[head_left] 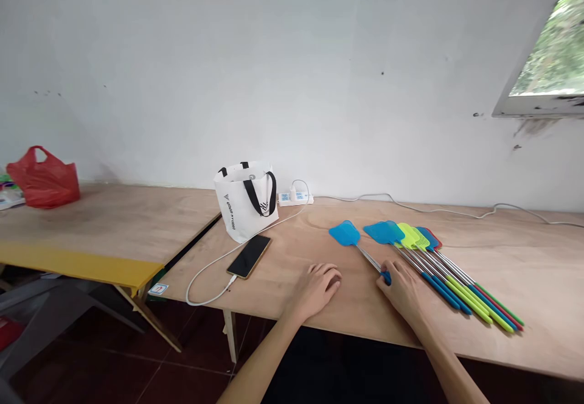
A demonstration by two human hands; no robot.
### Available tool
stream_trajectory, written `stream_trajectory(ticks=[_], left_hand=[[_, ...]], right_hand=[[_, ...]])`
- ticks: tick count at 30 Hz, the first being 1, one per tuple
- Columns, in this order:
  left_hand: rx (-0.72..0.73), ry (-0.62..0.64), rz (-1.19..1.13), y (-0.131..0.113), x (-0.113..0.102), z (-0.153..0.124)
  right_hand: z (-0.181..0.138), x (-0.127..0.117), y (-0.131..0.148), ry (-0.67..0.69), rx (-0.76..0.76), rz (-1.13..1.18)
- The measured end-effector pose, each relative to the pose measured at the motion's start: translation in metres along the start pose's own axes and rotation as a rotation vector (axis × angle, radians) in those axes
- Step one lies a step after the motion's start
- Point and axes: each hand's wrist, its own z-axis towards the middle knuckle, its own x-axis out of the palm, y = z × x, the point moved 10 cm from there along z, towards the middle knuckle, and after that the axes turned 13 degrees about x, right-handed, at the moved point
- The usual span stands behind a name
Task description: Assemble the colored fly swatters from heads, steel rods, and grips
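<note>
My right hand (401,285) is closed around the blue handle of a fly swatter (345,233), whose blue head and metal shaft point away to the left over the table. To the right of that hand lies a fanned row of several more fly swatters (449,270), with blue, yellow-green and red heads and handles. My left hand (319,285) rests on the wood with its fingers curled and the thumb near them. Whether anything is inside those fingers is hidden.
A black phone (249,257) on a white cable lies left of my left hand. Behind it stand a white tote bag (241,206) and a power strip (295,198) by the wall. A gap separates the second table (137,215), which carries a red plastic bag (48,182).
</note>
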Motion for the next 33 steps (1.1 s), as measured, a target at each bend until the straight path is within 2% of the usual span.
stream_trajectory(ticks=[5, 14, 24, 33], left_hand=[[0.003, -0.005, 0.004, 0.001, 0.001, -0.001], [-0.001, -0.007, -0.01, 0.0, 0.0, -0.001], [-0.007, -0.001, -0.005, -0.001, -0.002, -0.001], [-0.006, 0.003, 0.001, 0.0, 0.0, -0.001]], right_hand=[[0.004, -0.013, -0.018, -0.001, 0.13, -0.117], [0.007, -0.021, -0.042, 0.166, 0.331, -0.313], [0.008, -0.025, -0.065, 0.191, 0.336, -0.449], [0.008, -0.031, -0.072, 0.139, 0.389, -0.406]])
